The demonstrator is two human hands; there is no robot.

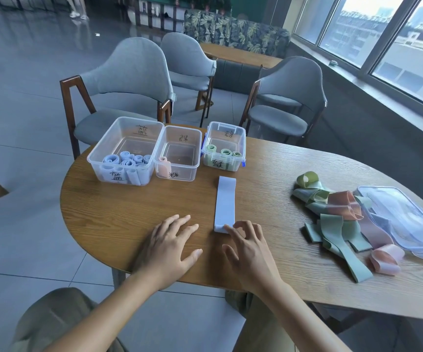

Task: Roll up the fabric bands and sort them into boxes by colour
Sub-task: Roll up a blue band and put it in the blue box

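A wooden bench [118, 212] fills the view, grey chairs [126, 80] behind it. Nearest, the left hand [167, 247] lies flat, fingers spread, holding nothing. Beside it the right hand [248, 252] pinches the rolled near end of a pale blue band [225, 199] lying straight on the bench. To the right sits a heap of loose bands [337, 217]. Farther off stand three clear boxes: blue rolls [126, 148], one pink roll [177, 151], green rolls [224, 147].
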